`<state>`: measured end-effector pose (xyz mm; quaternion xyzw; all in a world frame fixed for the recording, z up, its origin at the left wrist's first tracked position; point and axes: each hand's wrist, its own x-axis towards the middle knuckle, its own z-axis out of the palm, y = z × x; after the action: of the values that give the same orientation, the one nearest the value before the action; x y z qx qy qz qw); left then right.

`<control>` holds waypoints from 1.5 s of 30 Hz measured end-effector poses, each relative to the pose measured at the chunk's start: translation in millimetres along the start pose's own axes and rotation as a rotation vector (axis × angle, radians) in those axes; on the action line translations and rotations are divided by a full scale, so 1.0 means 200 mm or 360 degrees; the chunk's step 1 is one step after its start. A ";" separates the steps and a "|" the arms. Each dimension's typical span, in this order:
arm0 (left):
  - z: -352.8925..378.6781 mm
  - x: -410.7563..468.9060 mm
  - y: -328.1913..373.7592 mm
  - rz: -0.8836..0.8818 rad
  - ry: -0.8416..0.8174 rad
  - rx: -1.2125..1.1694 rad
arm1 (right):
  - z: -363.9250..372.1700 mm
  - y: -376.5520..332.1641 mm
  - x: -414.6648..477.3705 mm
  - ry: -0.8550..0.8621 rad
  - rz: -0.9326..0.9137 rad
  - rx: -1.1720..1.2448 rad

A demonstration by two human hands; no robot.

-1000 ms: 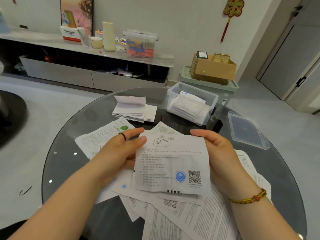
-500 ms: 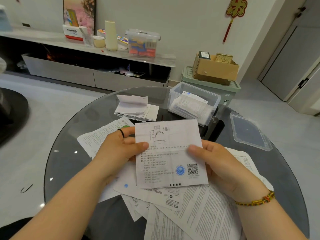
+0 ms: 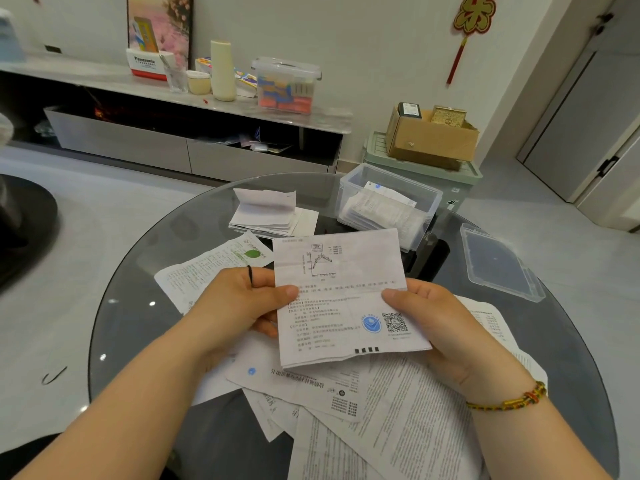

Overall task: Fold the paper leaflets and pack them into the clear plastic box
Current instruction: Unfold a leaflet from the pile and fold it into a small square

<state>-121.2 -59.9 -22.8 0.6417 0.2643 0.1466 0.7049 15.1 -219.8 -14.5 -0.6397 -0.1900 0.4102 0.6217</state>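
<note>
I hold a white printed leaflet (image 3: 343,296) with a graph and a QR code upright above the round glass table (image 3: 138,306). My left hand (image 3: 239,303) pinches its left edge with the thumb on the front. My right hand (image 3: 440,323) pinches its right edge the same way. A crease runs across the leaflet's middle. Under my hands lie several unfolded leaflets (image 3: 398,417). The clear plastic box (image 3: 389,206) stands at the table's far side with folded leaflets inside. A stack of folded leaflets (image 3: 270,213) sits left of the box.
The box's clear lid (image 3: 498,261) lies at the table's right edge. Behind the table stand a green bin (image 3: 467,181) with a cardboard box (image 3: 429,136) on it and a low cabinet (image 3: 173,98) carrying containers. A door (image 3: 588,109) is at the right.
The leaflet has been turned more upright, with its top edge raised. Both thumbs have slid from the top corners down to the middle of its side edges.
</note>
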 end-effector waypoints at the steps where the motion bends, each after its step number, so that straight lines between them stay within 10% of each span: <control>1: 0.00 0.00 0.00 -0.0007 -0.0008 -0.0027 | 0.00 0.00 0.00 -0.0013 0.0002 0.0034; 28: 0.01 -0.01 0.02 0.0224 0.0152 0.0037 | -0.01 0.00 0.02 0.0001 -0.0108 0.0229; 39: -0.02 0.00 0.03 -0.0079 -0.0032 -0.0460 | 0.02 -0.01 -0.01 0.0020 -0.0223 0.0012; 45: 0.01 -0.01 -0.01 -0.0010 -0.0130 -0.0011 | 0.04 -0.01 -0.01 0.0046 -0.0162 0.0031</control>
<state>-121.6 -62.0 -23.7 0.6439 0.2367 0.1191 0.7178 8.8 -215.4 -11.2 -0.6291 -0.2092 0.3706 0.6505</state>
